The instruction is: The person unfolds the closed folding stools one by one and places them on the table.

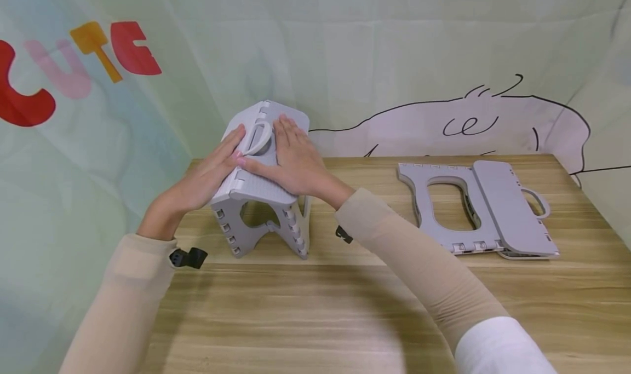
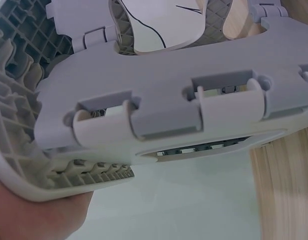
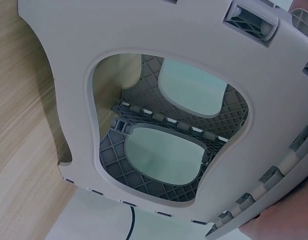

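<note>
A grey plastic folding stool [image 1: 258, 187] stands partly unfolded on the table, its seat bent into a ridge along the middle hinge. A loop handle [image 1: 266, 138] sticks up at that ridge. My left hand [image 1: 207, 174] lies on the left half of the seat, fingers extended. On the right half rests my right hand [image 1: 299, 163], palm down with straight fingers, its thumb reaching to the ridge near the left hand. The left wrist view shows a folding leg panel [image 2: 163, 120] and its hinges. A leg panel with a large cutout [image 3: 74, 45] fills the right wrist view.
A second grey folding stool [image 1: 510, 209] lies folded flat on the wooden table [image 1: 296, 319], to the right. Behind the table hangs a printed cloth [image 1: 374, 62] with a line drawing; another cloth side with coloured letters borders the left.
</note>
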Available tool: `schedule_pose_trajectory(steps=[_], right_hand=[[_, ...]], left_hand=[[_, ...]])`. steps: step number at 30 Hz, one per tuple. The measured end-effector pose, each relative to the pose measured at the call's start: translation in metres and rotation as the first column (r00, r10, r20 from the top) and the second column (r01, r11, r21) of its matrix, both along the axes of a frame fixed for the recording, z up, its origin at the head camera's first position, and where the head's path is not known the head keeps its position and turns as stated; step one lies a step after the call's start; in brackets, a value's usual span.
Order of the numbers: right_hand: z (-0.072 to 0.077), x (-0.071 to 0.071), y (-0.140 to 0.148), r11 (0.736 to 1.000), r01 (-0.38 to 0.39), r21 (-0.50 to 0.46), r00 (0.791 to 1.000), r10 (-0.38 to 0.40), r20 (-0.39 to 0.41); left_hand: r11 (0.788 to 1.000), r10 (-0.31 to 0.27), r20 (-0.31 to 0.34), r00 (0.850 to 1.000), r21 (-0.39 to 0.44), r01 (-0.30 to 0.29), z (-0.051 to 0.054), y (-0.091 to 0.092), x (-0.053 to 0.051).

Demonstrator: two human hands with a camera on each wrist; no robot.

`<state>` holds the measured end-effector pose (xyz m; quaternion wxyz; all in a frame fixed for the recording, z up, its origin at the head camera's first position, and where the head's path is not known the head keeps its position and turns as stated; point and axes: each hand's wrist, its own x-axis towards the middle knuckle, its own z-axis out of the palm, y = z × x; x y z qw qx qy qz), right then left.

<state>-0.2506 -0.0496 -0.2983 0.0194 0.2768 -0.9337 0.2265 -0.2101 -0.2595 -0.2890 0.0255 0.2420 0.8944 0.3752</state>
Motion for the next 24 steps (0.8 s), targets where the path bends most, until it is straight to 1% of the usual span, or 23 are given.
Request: schedule_pose_trajectory(steps=[12, 19, 24], right_hand=[[0.0005, -0.0006, 0.0005, 0.999, 0.004, 0.041, 1.0, -0.004, -0.015], [0.0, -0.0024, 0.0002, 0.999, 0.008, 0.049, 1.0, -0.007, -0.018], [0.0003, -0.0025, 0.0001, 0.998, 0.013, 0.065, 1.0, -0.012, -0.019]], left_hand=[[0.999, 0.013, -0.018, 1.0, -0.045, -0.013, 0.0001, 0.0001, 0.0002], [0.995, 0.031, -0.031, 0.999, -0.091, -0.034, 0.0011, 0.0006, 0.0005], [0.994, 0.039, -0.027, 0.999, -0.104, -0.041, 0.002, 0.0012, 0.001]])
